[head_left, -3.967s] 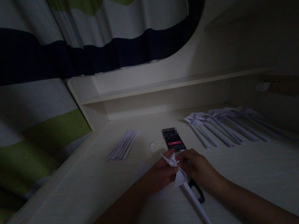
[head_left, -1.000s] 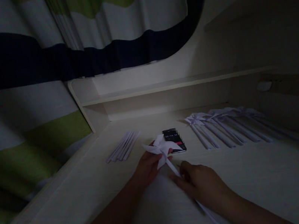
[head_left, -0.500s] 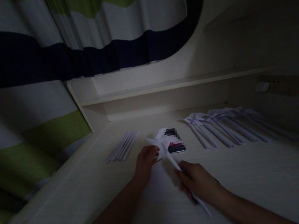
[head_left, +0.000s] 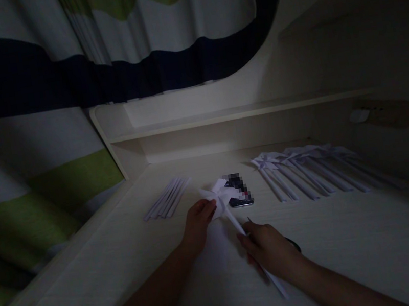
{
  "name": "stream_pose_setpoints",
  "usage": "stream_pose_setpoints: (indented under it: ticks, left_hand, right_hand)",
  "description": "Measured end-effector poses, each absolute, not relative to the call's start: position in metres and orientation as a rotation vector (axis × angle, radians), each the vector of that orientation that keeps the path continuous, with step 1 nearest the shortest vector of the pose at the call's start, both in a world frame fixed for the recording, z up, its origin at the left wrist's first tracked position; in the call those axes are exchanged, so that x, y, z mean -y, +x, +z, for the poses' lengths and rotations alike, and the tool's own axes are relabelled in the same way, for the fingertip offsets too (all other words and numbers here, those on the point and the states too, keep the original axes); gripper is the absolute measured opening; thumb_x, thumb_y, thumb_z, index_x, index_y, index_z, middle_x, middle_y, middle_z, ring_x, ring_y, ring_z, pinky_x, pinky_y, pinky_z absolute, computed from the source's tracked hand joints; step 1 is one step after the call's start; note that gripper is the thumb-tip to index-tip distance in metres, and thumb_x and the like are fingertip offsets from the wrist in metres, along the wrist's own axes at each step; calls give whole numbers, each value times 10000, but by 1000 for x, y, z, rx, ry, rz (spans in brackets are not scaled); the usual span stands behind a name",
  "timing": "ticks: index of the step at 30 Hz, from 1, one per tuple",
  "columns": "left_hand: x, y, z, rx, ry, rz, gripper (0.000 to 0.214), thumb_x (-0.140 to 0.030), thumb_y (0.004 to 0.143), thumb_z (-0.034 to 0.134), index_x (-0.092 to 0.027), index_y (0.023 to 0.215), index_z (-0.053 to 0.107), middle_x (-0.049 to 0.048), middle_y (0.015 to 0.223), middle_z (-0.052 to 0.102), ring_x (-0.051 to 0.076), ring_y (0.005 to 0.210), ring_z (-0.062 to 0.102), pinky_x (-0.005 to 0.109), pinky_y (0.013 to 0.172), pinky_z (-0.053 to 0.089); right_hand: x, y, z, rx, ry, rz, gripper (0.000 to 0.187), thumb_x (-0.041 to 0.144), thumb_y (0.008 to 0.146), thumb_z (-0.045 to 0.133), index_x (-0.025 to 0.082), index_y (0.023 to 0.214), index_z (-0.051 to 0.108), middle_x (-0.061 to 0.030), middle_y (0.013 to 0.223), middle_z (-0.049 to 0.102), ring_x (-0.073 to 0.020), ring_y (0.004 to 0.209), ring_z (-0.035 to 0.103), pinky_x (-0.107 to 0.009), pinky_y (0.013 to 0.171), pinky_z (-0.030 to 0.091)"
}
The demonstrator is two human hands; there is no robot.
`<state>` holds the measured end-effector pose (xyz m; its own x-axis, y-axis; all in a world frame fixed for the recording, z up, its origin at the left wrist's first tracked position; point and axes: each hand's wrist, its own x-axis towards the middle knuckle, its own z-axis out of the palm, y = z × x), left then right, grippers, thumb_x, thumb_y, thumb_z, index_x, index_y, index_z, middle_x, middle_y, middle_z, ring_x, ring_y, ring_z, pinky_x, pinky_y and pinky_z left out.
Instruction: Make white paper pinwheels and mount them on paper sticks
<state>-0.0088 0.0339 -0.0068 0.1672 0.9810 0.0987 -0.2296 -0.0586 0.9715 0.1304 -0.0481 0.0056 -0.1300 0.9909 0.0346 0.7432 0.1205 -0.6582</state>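
Note:
A white paper pinwheel [head_left: 221, 195] on a rolled paper stick is held over the desk, its stick slanting down to the right. My left hand [head_left: 200, 218] has its fingers closed on the edge of the pinwheel's blades. My right hand [head_left: 267, 244] is wrapped round the stick below the pinwheel head. A dark tool, partly hidden under my right hand, shows a thin tip by the fingers and a dark loop [head_left: 293, 245] near the wrist; its kind is unclear. Just behind the pinwheel lies a phone [head_left: 242, 202], its screen blurred out.
Several rolled paper sticks [head_left: 168, 198] lie at the left on the pale desk [head_left: 139, 277]. To the right rests a row of several finished-looking paper pinwheels [head_left: 301, 174]. A shelf [head_left: 222, 116] runs along the back, below a striped curtain [head_left: 168, 24]. A wall socket plate [head_left: 392, 113] is at the right.
The pinwheel head has turned a little in my hands, its blades now facing me more. My right hand keeps its hold on the stick, and more of the dark loop shows by the wrist.

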Motion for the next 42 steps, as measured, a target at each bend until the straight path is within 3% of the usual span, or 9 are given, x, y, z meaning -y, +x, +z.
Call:
stream_pose_setpoints:
  ticks: [9,16,20,24,28,33,42]
  left_hand:
    - [-34,-8,-8,-812,1181,1237,234,-348,645,619,-145,586,519,-6,602,515,106,616,498,241,632,399]
    - [-30,-8,-9,-813,1103,1125,284,-381,640,627,-141,788,595,48,802,583,143,745,537,248,651,424]
    - [-25,-5,-13,-710,1072,981,424,-509,687,517,-131,864,592,71,766,594,143,645,543,267,595,422]
    - [-12,3,-14,-622,1220,817,381,-363,606,662,-165,921,579,39,731,611,142,619,550,260,607,404]
    - [-4,10,-12,-709,1187,875,231,-342,651,627,-139,756,589,4,609,564,116,542,517,240,562,386]
    - [-15,4,-9,-740,1051,1077,190,-311,652,631,-133,646,566,-32,557,476,65,502,428,195,523,359]
    - [-31,-3,-7,-868,918,1256,237,-308,538,705,-123,638,595,-32,604,481,49,526,427,175,529,378]
  right_hand:
    - [48,130,5,1947,-1710,646,156,226,816,381,176,713,488,-33,529,631,-145,476,595,-208,491,389]
    - [47,131,8,1896,-1673,662,191,250,825,350,185,697,476,-15,513,622,-133,436,578,-205,462,375]
    - [45,134,6,1859,-1669,637,185,237,821,357,177,706,489,-15,524,623,-128,429,572,-203,455,368]
    - [46,132,7,1844,-1648,628,190,245,821,361,164,781,529,-21,547,631,-135,449,580,-206,447,367]
    - [47,129,10,1853,-1623,620,232,285,826,370,149,818,559,-34,550,634,-150,485,592,-211,459,374]
    - [48,132,15,1891,-1656,560,226,290,811,401,165,818,589,-34,598,647,-139,497,583,-203,473,360]
    - [46,136,12,2026,-1694,399,224,296,766,459,172,693,631,-49,706,663,-167,673,594,-226,569,344]
